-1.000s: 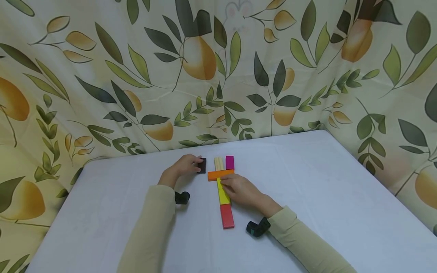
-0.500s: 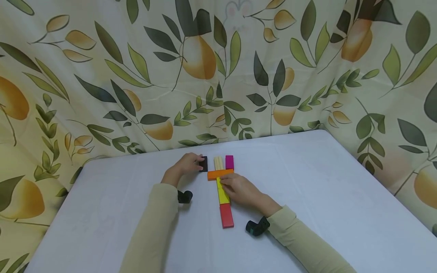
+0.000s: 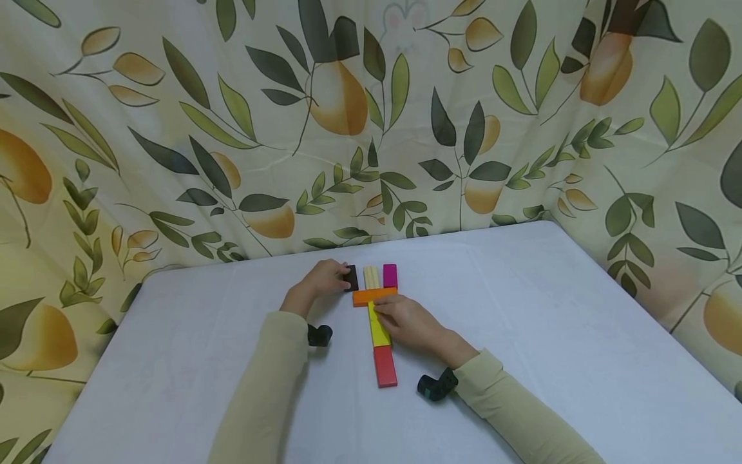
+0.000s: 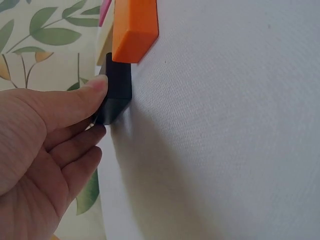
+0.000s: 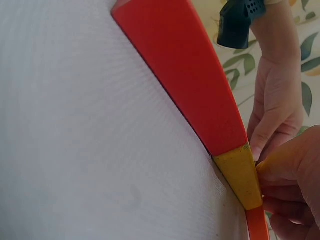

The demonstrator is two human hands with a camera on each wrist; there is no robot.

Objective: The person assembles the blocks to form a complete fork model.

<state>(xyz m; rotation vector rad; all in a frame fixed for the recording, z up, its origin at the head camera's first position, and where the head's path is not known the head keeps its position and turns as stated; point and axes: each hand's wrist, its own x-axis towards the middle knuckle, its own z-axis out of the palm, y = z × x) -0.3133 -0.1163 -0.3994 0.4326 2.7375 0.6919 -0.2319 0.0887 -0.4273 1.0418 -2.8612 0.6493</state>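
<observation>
My left hand point(image 3: 323, 277) pinches a small black block point(image 3: 351, 278) between thumb and fingers, just left of a cream block point(image 3: 371, 277) with grooves. In the left wrist view, the far end of the black block lies right at the corner of an orange block point(image 4: 134, 30). This orange block runs crosswise below the cream one and a magenta block point(image 3: 390, 276). My right hand point(image 3: 414, 324) has its curled fingers and thumb at the upper part of a yellow block point(image 3: 378, 325), holding it on the table. A red block point(image 3: 385, 367) continues the line below the yellow.
The blocks lie on a table with a white cloth point(image 3: 522, 309). Behind it hangs a curtain point(image 3: 371, 161) with a leaf and fruit print. Black wrist cameras sit at both cuffs, the right one point(image 3: 438, 385) low near the red block.
My left hand has slid the black block right and slightly away from me, nearer the cream and orange blocks. The right hand and the other blocks have stayed in place.
</observation>
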